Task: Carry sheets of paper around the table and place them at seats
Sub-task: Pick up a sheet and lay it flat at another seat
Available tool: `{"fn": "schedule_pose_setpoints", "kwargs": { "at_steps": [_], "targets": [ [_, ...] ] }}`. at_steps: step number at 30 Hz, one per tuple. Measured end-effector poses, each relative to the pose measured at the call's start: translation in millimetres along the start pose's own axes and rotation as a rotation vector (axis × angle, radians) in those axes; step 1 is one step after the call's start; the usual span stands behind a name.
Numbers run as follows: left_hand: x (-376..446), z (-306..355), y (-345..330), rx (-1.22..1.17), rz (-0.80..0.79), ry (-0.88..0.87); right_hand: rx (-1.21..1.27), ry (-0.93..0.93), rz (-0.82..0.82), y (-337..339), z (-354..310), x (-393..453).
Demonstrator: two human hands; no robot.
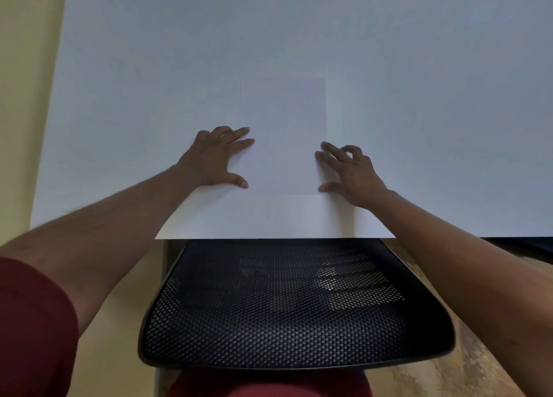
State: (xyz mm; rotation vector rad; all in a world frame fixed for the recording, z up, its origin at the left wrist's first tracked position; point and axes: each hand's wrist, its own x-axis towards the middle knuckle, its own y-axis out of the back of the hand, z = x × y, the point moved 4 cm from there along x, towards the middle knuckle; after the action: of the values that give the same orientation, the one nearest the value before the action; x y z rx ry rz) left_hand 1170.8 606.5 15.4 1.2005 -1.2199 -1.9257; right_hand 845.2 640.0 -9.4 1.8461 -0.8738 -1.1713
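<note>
Hands, left and right, rest spread-fingered astride paper sheet.

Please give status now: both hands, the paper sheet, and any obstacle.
Left hand and right hand open, fingertips on side edges of sheet. Sheet flat on white table, near front edge. Mesh chair tucked below. Nothing in the way.

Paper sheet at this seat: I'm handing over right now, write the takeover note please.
Left hand: open, fingertips on the paper sheet at its left edge.
Right hand: open, fingertips on its right edge.
Sheet lies flat on the white table, near the front edge, above the black mesh chair.
Done: this seat looks served.
Left: lift hands; other seats and any spare sheets are out of view, so check.
</note>
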Motion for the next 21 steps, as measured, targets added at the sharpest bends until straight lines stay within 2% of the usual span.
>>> {"fn": "schedule_pose_setpoints", "kwargs": {
  "at_steps": [21],
  "targets": [
    [-1.1, -1.5, -5.4, -0.018, 0.025, 0.003, -0.099, -0.001, -0.011, -5.3, -2.7, -0.6]
  ]
}}
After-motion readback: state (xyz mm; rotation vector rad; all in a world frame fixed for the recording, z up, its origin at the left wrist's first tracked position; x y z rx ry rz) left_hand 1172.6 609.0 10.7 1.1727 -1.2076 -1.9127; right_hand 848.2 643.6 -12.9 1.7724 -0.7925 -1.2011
